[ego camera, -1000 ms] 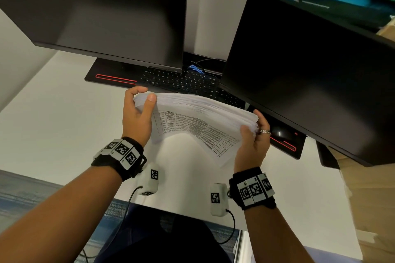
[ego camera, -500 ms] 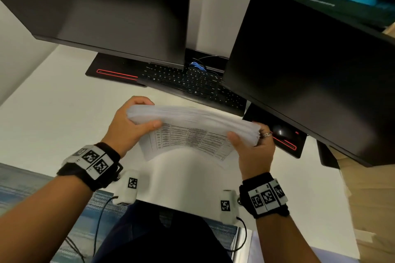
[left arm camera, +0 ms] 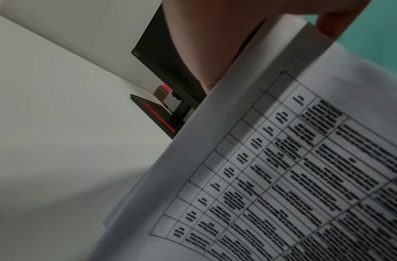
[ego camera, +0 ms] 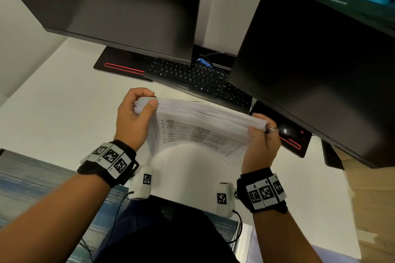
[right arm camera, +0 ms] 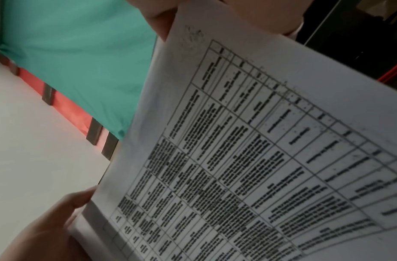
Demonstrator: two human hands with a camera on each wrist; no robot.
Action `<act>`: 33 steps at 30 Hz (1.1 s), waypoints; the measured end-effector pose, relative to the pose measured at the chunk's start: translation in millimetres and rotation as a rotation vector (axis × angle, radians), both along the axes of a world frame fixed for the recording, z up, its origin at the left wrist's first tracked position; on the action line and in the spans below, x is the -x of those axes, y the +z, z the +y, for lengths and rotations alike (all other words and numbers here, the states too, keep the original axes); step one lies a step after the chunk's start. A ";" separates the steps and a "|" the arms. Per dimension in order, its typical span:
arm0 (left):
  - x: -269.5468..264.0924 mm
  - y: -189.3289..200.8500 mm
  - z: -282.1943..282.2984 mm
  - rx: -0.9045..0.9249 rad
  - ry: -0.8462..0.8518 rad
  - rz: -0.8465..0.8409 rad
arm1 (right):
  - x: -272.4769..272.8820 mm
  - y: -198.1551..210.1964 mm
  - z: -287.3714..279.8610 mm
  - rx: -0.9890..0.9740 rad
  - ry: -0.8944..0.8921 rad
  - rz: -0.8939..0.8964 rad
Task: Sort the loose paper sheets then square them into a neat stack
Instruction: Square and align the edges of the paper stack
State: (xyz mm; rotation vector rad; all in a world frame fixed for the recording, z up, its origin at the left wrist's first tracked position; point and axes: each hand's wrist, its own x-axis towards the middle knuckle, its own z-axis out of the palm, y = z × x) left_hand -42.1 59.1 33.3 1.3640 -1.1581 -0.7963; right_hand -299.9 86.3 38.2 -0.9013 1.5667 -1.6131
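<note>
A thick sheaf of white paper sheets (ego camera: 198, 125) printed with tables is held upright over the white desk (ego camera: 53, 113), its lower edge bowed upward. My left hand (ego camera: 136, 113) grips the sheaf's left end, thumb on the near face. My right hand (ego camera: 259, 136), wearing a ring, grips the right end. The left wrist view shows the printed sheet (left arm camera: 282, 176) with my fingers (left arm camera: 215, 44) behind its top edge. In the right wrist view the sheet (right arm camera: 249, 150) fills the frame, and my left hand (right arm camera: 54, 220) holds its far end.
Two dark monitors (ego camera: 119, 1) (ego camera: 320, 59) stand close behind the sheaf, with a black keyboard (ego camera: 198, 76) under them. A black stand base with a red stripe (ego camera: 286, 136) lies right beside my right hand. Bare desk extends to the left.
The sheaf dropped toward the desk half a second ago and has risen again since. My left hand swung back in and upright, and both hands kept their hold.
</note>
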 end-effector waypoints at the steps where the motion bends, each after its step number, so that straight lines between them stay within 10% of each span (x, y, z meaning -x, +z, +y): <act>1: 1.0 0.6 0.5 0.004 0.004 0.015 | -0.8 0.3 -0.5 -0.006 -0.001 -0.002; 33: 3.6 2.1 -1.7 0.004 0.010 -0.005 | 2.5 -4.0 4.0 0.188 -0.018 0.362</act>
